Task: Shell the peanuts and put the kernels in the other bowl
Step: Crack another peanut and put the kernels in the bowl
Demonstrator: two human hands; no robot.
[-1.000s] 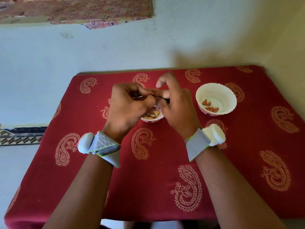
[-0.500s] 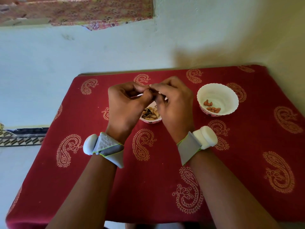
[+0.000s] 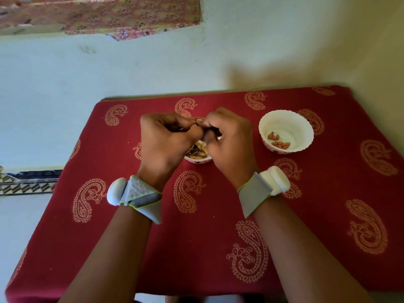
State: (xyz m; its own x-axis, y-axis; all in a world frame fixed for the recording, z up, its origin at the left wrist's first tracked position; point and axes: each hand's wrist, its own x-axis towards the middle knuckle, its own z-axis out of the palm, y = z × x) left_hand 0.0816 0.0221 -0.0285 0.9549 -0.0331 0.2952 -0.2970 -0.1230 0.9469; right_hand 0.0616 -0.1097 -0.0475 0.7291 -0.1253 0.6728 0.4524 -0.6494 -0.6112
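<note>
Vs. frame 0.5 s ago: fists curled tighter and drawn closer together at centre frame; thumbs now pressed tip to tip; no extended finger left. Bowls unchanged in position.

Left hand [image 3: 168, 138]: centre frame, slightly left; fingers curled into palm, thumb meeting opposite thumb. Right hand [image 3: 229, 138]: centre frame, slightly right; fingers curled likewise, knuckles up. Both clenched on something small between thumbs and fingers at approx. the contact pt; item hidden by fingers, so identity not confirmable as peanut or shell.

Shell bowl [image 3: 197, 159]: directly below and behind contact pt, mostly covered by both hands; pale shell fragments [image 3: 200, 149] visible in gap between wrists.

Kernel bowl [image 3: 286, 119]: white, scalloped rim, right of right hand, near but not touching. Kernels [image 3: 281, 143]: reddish-brown, small cluster on bowl floor, lower-left side.

Wrist bands: grey w/ white module, left [image 3: 140, 194], right [image 3: 262, 186].

Tablecloth [image 3: 196, 237]: red w/ paisley print, covers lower frame.
</note>
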